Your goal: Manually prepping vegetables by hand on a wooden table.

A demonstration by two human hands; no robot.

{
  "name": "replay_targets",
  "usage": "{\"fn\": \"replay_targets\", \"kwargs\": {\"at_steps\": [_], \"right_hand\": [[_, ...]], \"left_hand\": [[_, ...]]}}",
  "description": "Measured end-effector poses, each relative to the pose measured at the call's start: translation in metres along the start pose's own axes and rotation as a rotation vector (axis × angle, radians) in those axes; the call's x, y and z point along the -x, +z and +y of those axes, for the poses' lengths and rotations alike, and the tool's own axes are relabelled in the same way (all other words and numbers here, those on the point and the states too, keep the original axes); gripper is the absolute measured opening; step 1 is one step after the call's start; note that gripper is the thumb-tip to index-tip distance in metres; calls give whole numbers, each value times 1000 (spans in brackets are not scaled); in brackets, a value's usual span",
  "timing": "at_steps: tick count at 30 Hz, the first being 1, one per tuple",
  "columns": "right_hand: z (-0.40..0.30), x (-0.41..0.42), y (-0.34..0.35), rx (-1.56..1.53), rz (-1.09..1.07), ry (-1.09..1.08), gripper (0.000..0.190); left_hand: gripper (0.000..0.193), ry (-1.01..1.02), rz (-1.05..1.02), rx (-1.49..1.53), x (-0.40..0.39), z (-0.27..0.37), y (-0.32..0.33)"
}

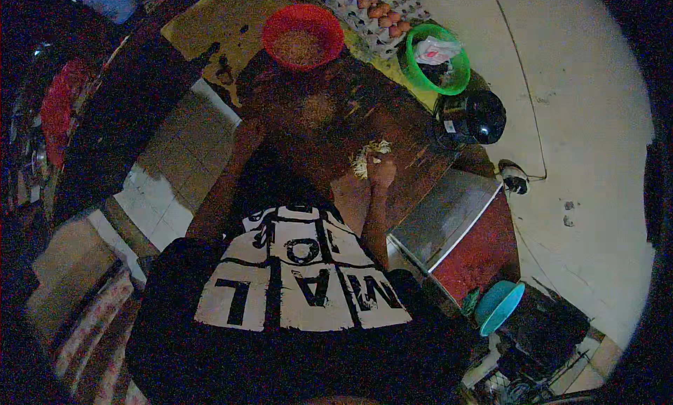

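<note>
My right hand (383, 169) is curled around a clump of pale, stringy shreds (368, 155) over the dark wooden table (399, 105). Some strands stick out past the fingers, and what they are cannot be made out. In deep shadow at the table's near left edge lies my left hand (253, 130), its fingers too dark to read. Between and beyond the hands is a faint light-brown patch or small heap (318, 110) on the tabletop. Farther off, a red plastic basin (302, 37) contains brownish, grainy-looking contents.
An egg tray (376, 18) with several brown eggs stands at the back, beside a green plastic basket (439, 60) with a plastic bag inside. Nearby are a black rounded container (473, 115), a grey-and-red surface (447, 215) and a turquoise bowl (497, 310) along the right wall.
</note>
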State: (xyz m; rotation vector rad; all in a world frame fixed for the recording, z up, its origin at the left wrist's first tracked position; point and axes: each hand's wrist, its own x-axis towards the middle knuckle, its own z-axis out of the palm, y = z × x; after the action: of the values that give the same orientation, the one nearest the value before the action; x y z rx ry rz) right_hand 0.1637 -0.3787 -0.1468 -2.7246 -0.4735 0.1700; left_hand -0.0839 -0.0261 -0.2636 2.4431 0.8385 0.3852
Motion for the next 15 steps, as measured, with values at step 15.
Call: {"fn": "replay_targets", "kwargs": {"at_steps": [15], "right_hand": [[2,-4,-3,-8,-86,-74,36]], "left_hand": [[27,-264,-212,585,-28,45,6]]}}
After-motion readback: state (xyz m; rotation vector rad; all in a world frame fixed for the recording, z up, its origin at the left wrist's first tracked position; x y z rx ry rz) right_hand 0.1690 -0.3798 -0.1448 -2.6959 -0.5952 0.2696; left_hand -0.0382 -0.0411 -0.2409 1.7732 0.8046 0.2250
